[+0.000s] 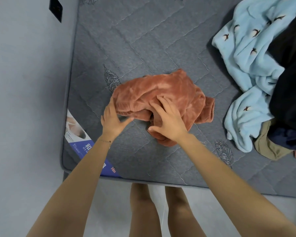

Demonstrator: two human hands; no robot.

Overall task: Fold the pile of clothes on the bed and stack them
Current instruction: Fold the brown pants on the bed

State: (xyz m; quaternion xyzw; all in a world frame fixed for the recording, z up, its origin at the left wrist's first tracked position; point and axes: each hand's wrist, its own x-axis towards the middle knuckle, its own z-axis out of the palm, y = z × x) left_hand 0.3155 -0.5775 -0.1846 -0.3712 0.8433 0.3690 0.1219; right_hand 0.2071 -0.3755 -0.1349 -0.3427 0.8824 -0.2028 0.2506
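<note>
Left edge of the bed point(143, 40) just beside a grey wall point(24, 82) running along that whole side. Near edge straight across the bottom, pale floor point(113, 199) below it, a printed label point(85, 146) wrapped over the near left corner. Plenty of bare quilted grey toward the far side and the far left. Tighter on the right, crowded by the pile of clothes point(256, 93) heaped against that edge: pale blue fleece point(243, 53) with small birds, a black garment point(292, 69) lying over it. Between wall and pile, apart from both, the orange garment point(162, 88): a rumpled, half-folded bundle in the near middle of the bed, set back from the near edge. Long axis roughly left to right, alongside the near edge. One ribbed cuff pointing right toward the pile, another end turned toward the near edge, just under the right wrist. Left hand point(110, 119) spread wide, fingers straight, laid against the bundle's left end, thumb out to the right. Right hand point(168, 121) flat on top, fingers fanned and pressing into the fleece, not curled round it.
</note>
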